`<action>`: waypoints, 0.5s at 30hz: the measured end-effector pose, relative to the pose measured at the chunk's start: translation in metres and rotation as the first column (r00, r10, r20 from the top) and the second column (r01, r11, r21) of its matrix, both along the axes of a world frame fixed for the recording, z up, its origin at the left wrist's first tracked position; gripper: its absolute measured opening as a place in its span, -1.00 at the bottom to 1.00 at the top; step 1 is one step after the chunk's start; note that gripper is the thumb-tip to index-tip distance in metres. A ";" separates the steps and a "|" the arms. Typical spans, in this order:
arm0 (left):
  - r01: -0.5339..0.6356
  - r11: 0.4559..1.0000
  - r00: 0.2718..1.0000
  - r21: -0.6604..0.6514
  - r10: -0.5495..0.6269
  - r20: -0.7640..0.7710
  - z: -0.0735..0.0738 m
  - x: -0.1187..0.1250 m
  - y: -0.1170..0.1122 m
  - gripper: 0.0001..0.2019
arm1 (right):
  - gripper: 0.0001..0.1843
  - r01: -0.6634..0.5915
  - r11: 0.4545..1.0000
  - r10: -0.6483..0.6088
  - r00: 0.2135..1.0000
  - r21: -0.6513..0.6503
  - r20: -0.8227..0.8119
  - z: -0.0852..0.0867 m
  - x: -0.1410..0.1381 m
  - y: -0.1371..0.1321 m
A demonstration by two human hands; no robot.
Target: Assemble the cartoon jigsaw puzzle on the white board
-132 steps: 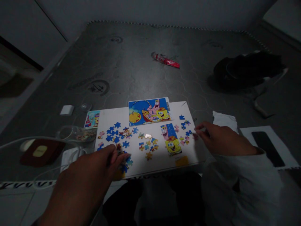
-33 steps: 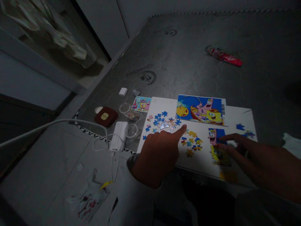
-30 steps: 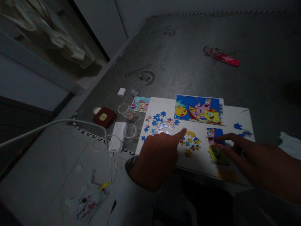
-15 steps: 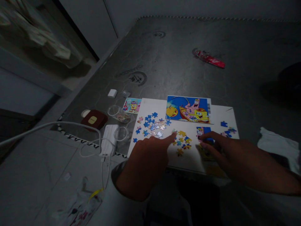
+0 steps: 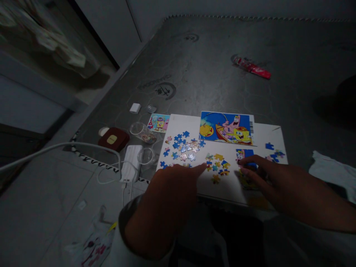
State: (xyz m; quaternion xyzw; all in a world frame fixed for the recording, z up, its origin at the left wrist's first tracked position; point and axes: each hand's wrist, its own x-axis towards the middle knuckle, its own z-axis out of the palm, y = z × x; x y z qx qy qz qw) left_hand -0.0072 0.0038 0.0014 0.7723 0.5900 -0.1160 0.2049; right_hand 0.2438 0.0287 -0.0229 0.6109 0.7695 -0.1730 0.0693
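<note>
A white board (image 5: 261, 137) lies on a dark grey mat and carries a cartoon reference picture (image 5: 226, 128) at its far edge. Loose blue puzzle pieces (image 5: 182, 146) are clustered on the left, with yellow and mixed pieces (image 5: 218, 163) in the middle. My left hand (image 5: 167, 196) is curled with only the index finger stretched out, its tip beside the mixed pieces, holding nothing. My right hand (image 5: 278, 181) rests with fingers spread on a small assembled puzzle section (image 5: 244, 152), covering most of it. A few blue pieces (image 5: 271, 152) lie at the board's right end.
Left of the board are a small cartoon card (image 5: 158, 122), a clear plastic container (image 5: 141, 131), a dark red case (image 5: 113, 139), a small white box (image 5: 135, 108) and a white charger (image 5: 130, 163) with cable (image 5: 55, 148). A red wrapper (image 5: 251, 68) lies far back; white cloth (image 5: 330, 172) at right.
My left hand has drawn back toward me, its fingertip now just short of the mixed pieces. My right hand's fingers have stayed on the assembled section. The view has shifted slightly.
</note>
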 end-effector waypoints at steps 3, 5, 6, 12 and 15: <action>0.015 0.999 1.000 -0.033 -0.016 -0.027 0.000 0.002 -0.007 -0.38 | -0.41 0.013 1.000 -0.013 1.000 -0.005 0.007 0.001 0.002 0.001; 0.037 0.999 0.999 -0.035 -0.038 -0.009 -0.001 0.004 -0.010 -0.39 | -0.40 0.019 0.999 -0.019 1.000 -0.029 0.007 0.002 0.002 0.001; 0.041 0.999 0.999 -0.025 -0.041 0.001 -0.002 0.005 -0.012 -0.39 | -0.41 0.016 0.999 -0.016 1.000 -0.040 0.004 0.002 0.002 0.001; 0.028 0.999 0.996 -0.023 -0.026 0.081 -0.003 0.014 -0.013 -0.53 | -0.45 -0.038 0.999 0.037 0.999 -0.030 -0.028 0.001 -0.003 0.000; 0.041 0.996 0.995 -0.082 -0.033 0.091 -0.002 0.017 -0.013 -0.54 | -0.49 -0.051 0.999 0.051 0.998 0.003 -0.040 -0.001 -0.002 -0.001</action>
